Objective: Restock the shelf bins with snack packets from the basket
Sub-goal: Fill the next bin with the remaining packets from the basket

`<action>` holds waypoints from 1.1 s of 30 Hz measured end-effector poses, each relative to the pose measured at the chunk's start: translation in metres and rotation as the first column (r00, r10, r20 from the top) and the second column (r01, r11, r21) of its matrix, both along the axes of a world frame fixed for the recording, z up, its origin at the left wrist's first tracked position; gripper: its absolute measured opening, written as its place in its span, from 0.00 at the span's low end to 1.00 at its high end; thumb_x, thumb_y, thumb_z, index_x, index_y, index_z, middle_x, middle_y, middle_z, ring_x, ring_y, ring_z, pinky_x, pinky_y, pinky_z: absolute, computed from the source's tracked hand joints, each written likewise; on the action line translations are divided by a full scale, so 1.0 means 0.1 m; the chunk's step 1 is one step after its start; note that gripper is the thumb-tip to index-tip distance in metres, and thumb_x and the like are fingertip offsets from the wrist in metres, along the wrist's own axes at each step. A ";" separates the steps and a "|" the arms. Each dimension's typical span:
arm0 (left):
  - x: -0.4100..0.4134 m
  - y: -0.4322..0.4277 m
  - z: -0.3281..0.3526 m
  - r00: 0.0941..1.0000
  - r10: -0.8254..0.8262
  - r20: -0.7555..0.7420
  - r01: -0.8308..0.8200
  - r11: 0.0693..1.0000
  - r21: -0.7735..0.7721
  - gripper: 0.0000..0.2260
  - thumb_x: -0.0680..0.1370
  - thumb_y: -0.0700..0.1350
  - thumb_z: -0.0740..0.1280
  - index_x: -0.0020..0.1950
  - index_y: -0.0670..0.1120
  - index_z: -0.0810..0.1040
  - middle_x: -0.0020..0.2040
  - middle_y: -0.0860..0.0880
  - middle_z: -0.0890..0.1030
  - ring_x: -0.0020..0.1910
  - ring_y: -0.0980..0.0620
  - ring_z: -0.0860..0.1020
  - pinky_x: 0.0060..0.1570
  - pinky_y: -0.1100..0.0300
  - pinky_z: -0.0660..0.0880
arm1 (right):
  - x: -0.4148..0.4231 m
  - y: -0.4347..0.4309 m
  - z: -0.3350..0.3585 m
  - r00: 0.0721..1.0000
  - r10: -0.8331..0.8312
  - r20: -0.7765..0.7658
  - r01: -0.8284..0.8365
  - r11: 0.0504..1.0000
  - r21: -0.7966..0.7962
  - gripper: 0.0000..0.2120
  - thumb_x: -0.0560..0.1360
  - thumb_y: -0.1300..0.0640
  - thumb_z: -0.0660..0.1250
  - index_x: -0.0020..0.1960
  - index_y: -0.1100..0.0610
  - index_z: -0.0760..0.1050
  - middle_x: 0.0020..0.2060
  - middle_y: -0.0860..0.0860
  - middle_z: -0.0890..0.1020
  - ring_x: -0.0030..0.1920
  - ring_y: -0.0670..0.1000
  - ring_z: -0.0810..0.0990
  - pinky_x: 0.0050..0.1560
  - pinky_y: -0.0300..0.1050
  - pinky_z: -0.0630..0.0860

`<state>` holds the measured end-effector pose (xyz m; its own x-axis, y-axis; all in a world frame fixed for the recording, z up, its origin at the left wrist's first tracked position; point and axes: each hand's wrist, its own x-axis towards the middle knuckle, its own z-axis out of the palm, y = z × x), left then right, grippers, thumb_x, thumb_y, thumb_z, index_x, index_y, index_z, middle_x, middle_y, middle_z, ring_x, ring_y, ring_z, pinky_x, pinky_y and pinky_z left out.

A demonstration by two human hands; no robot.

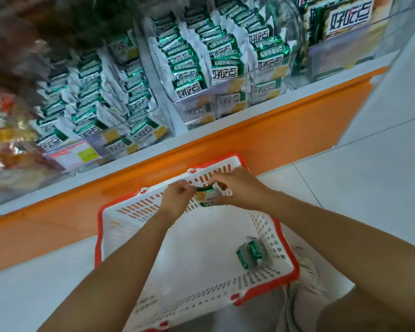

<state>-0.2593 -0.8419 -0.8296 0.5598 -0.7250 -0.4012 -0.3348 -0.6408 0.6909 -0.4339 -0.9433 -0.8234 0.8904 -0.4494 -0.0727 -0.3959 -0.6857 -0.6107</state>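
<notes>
Both hands meet over the far side of a white basket (130,219) with a red rim, which stands on the pale tiled floor (369,176) against the foot of the shelf. The left hand (177,196) is curled tight and pinches one end of a small bunch of snack packets (205,195). The right hand (237,188) wraps its fingers around the other end, so the bunch is held between the two, just above the basket's far wall. How many packets are in the bunch cannot be told. One loose packet (249,257), green and silver, lies on the basket floor near the right wall.

Above an orange band (273,140) along the shelf front, clear shelf bins (197,113) stand side by side, packed with upright rows of green and white stocked packets (189,56). A price label (74,154) sits at the front of the left bin. A light shoe (307,274) shows just right of the basket.
</notes>
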 end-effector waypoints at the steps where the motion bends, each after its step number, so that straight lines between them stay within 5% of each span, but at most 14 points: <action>1: 0.04 0.05 0.12 1.000 0.003 -0.006 -0.004 1.000 -0.026 0.12 0.81 0.46 0.64 0.46 0.39 0.80 0.40 0.44 0.78 0.38 0.49 0.74 0.38 0.58 0.69 | 0.04 0.00 0.07 0.999 -0.015 0.035 0.013 0.997 0.071 0.19 0.74 0.47 0.73 0.63 0.48 0.75 0.59 0.48 0.82 0.55 0.48 0.81 0.56 0.49 0.79; 4: 0.14 0.19 0.43 0.998 0.004 -0.056 -0.013 0.986 -0.167 0.11 0.80 0.46 0.65 0.41 0.43 0.79 0.42 0.38 0.80 0.40 0.46 0.76 0.43 0.53 0.72 | 0.14 0.01 0.36 0.991 -0.045 0.125 0.022 0.984 0.178 0.15 0.75 0.49 0.71 0.61 0.49 0.76 0.52 0.47 0.83 0.48 0.45 0.81 0.46 0.42 0.79; 10: 0.15 0.32 1.01 0.948 -0.068 -0.310 -0.039 0.944 -0.327 0.18 0.74 0.55 0.70 0.56 0.43 0.77 0.52 0.42 0.84 0.50 0.46 0.83 0.57 0.50 0.77 | 0.28 0.03 0.88 0.906 -0.246 0.344 0.133 0.938 0.320 0.10 0.75 0.54 0.71 0.54 0.54 0.75 0.48 0.49 0.81 0.45 0.47 0.81 0.41 0.45 0.81; 12: 0.15 0.35 1.11 0.933 -0.093 -0.348 -0.045 0.928 -0.369 0.24 0.71 0.53 0.71 0.60 0.39 0.75 0.51 0.41 0.85 0.47 0.46 0.84 0.53 0.51 0.79 | 0.31 0.07 0.98 0.888 -0.277 0.368 0.119 0.910 0.397 0.10 0.75 0.57 0.72 0.52 0.57 0.74 0.50 0.52 0.81 0.46 0.48 0.82 0.41 0.41 0.82; 14: 0.15 0.38 1.19 0.920 -0.063 -0.388 -0.121 0.894 -0.432 0.20 0.73 0.48 0.73 0.58 0.36 0.74 0.46 0.37 0.84 0.40 0.44 0.81 0.46 0.50 0.78 | 0.32 0.12 1.05 0.905 -0.239 0.351 0.075 0.904 0.421 0.12 0.73 0.54 0.74 0.51 0.55 0.74 0.50 0.51 0.82 0.50 0.47 0.82 0.48 0.46 0.82; 16: 0.21 0.40 1.23 0.956 -0.083 -0.280 -0.058 0.884 -0.463 0.09 0.76 0.43 0.72 0.49 0.42 0.74 0.31 0.45 0.74 0.32 0.49 0.70 0.40 0.53 0.70 | 0.32 0.18 1.11 0.914 -0.218 0.343 0.045 0.893 0.448 0.17 0.72 0.50 0.74 0.57 0.52 0.73 0.51 0.49 0.81 0.53 0.47 0.81 0.52 0.46 0.81; 19: 0.24 0.43 1.31 0.970 -0.171 -0.174 0.070 0.878 -0.473 0.08 0.76 0.37 0.71 0.52 0.43 0.74 0.31 0.51 0.62 0.31 0.50 0.62 0.38 0.55 0.63 | 0.35 0.25 1.21 0.884 -0.200 0.423 -0.004 0.901 0.435 0.19 0.75 0.54 0.72 0.64 0.50 0.72 0.51 0.52 0.80 0.50 0.53 0.82 0.49 0.49 0.82; 23: 0.19 0.45 1.54 0.984 -0.134 -0.120 0.046 0.831 -0.554 0.13 0.76 0.38 0.71 0.57 0.47 0.73 0.37 0.53 0.72 0.34 0.56 0.73 0.38 0.62 0.74 | 0.44 0.26 1.35 0.804 -0.209 0.557 -0.004 0.934 0.357 0.11 0.77 0.60 0.69 0.59 0.56 0.78 0.51 0.52 0.82 0.50 0.52 0.83 0.52 0.54 0.80; 26: 0.29 0.41 1.75 0.995 -0.102 -0.019 0.066 0.759 -0.648 0.16 0.74 0.45 0.74 0.59 0.48 0.75 0.48 0.35 0.73 0.43 0.40 0.75 0.48 0.50 0.80 | 0.54 0.24 1.59 0.703 -0.284 0.652 0.022 0.925 0.379 0.08 0.77 0.61 0.69 0.56 0.59 0.77 0.50 0.54 0.81 0.51 0.49 0.82 0.53 0.48 0.80; 29: 0.48 0.27 2.02 0.997 -0.030 0.066 0.068 0.695 -0.716 0.14 0.73 0.49 0.75 0.56 0.48 0.78 0.48 0.37 0.77 0.41 0.35 0.76 0.45 0.45 0.80 | 0.70 0.18 1.84 0.622 -0.313 0.718 0.063 0.934 0.353 0.08 0.77 0.60 0.70 0.54 0.60 0.76 0.47 0.49 0.80 0.48 0.48 0.81 0.50 0.44 0.80; 31: 0.65 0.12 2.20 0.990 -0.001 0.141 0.104 0.679 -0.727 0.13 0.74 0.48 0.75 0.57 0.49 0.80 0.49 0.33 0.79 0.42 0.31 0.76 0.45 0.38 0.78 | 0.83 0.08 1.98 0.631 -0.285 0.721 0.102 0.953 0.287 0.09 0.77 0.57 0.69 0.56 0.57 0.74 0.48 0.46 0.79 0.50 0.48 0.80 0.53 0.44 0.78; 33: 0.83 -0.03 2.32 0.976 0.043 0.211 0.125 0.686 -0.717 0.12 0.75 0.45 0.74 0.58 0.47 0.80 0.47 0.35 0.81 0.40 0.35 0.78 0.44 0.41 0.79 | 0.94 -0.06 2.05 0.692 -0.233 0.684 0.166 0.973 0.163 0.15 0.78 0.56 0.68 0.63 0.57 0.72 0.56 0.48 0.79 0.58 0.49 0.77 0.60 0.44 0.74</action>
<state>-0.1766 -0.8449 -0.5973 0.5262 -0.7649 0.3716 -0.5284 0.0483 0.8476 -0.3404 -0.9496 -0.6182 0.5927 -0.6442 0.4834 0.0418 -0.5748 -0.8172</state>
